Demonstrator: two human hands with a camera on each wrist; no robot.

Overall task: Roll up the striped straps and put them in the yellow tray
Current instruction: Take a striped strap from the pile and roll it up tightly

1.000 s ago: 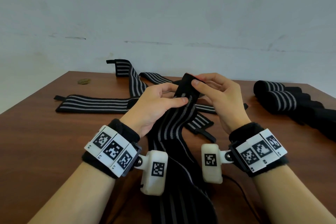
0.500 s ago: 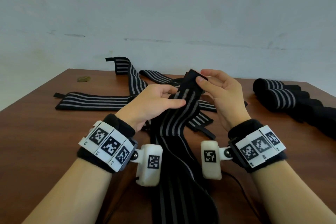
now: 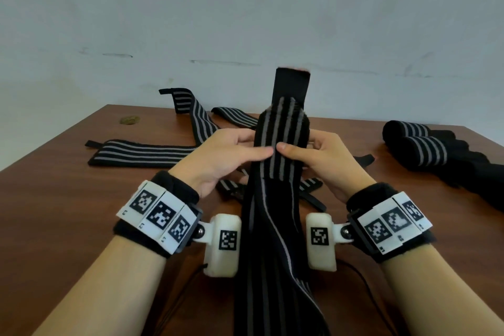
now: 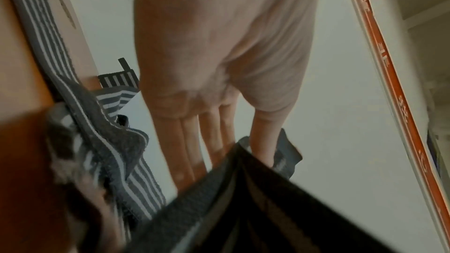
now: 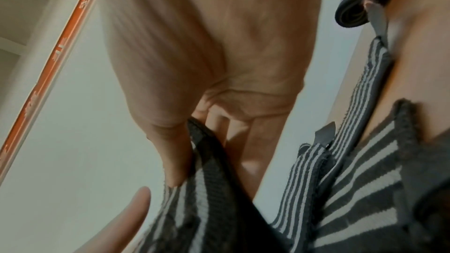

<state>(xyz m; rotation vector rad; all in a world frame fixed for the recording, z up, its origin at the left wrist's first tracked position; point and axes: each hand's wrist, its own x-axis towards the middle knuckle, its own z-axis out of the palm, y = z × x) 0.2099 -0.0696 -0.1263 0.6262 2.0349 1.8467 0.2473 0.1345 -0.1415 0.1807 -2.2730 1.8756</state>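
Observation:
A long black strap with grey stripes (image 3: 282, 144) is held upright between both hands, its plain black end tab (image 3: 292, 84) sticking up and its length trailing down toward me. My left hand (image 3: 231, 157) pinches its left side, thumb on the front, fingers behind. My right hand (image 3: 317, 157) pinches the right side the same way. The left wrist view shows my fingers (image 4: 194, 141) behind the strap (image 4: 255, 199); the right wrist view shows my thumb (image 5: 175, 157) pressed on the strap (image 5: 209, 189). No yellow tray is in view.
Several unrolled striped straps (image 3: 141, 151) lie on the brown table (image 3: 54, 213) at the back left and under my hands. Rolled straps (image 3: 420, 144) sit at the right. A small brownish spot (image 3: 129, 119) marks the far left. A pale wall stands behind the table.
Both hands have lifted the strap's end and turned it upright, so the black tab now points up. My thumbs have come together on the striped front. The camera has moved closer.

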